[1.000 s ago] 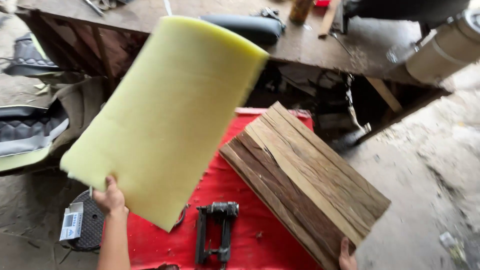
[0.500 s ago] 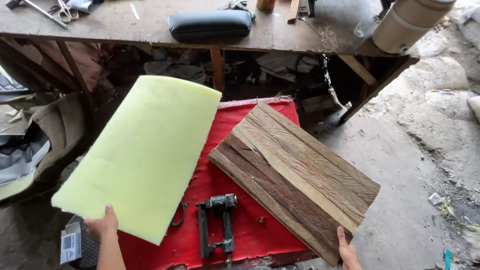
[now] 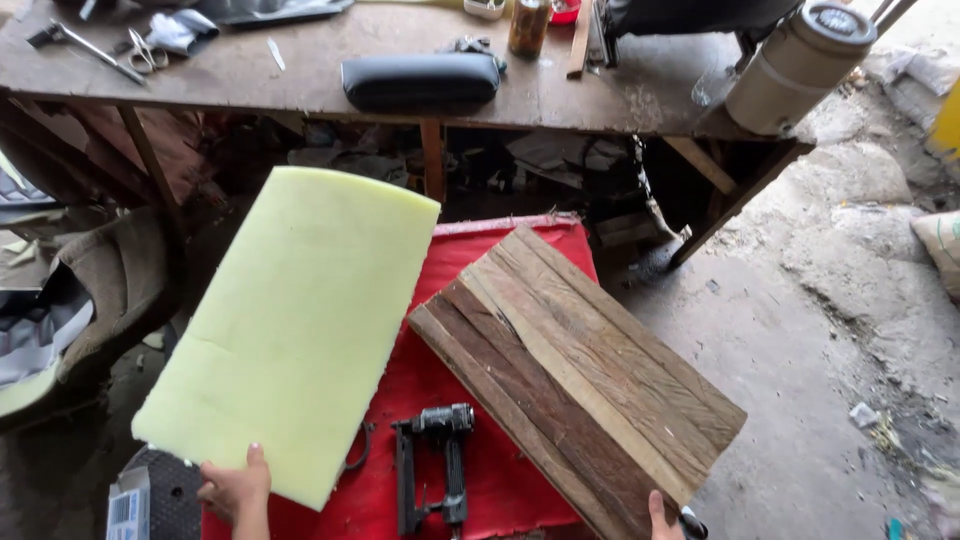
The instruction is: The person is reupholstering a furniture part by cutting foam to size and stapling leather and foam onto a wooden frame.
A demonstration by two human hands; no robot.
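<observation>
My left hand (image 3: 236,488) grips the near edge of a pale yellow foam sheet (image 3: 290,330), which it holds tilted over the left side of a red surface (image 3: 490,470). My right hand (image 3: 662,518) shows only as a thumb at the bottom edge and holds the near corner of a board of joined wooden planks (image 3: 575,375). The board lies slanted across the red surface's right side. A black staple gun (image 3: 435,465) lies on the red surface between the foam and the board.
A worn wooden workbench (image 3: 300,80) runs across the back with a black padded cushion (image 3: 420,80), scissors (image 3: 140,55), a jar and a beige canister (image 3: 795,65). Fabric scraps lie at left. Bare dirt floor (image 3: 830,330) spreads to the right.
The foam sheet has dropped from raised in front of the camera to low over the red surface. The view has tipped up, showing more of the workbench. The board stays put.
</observation>
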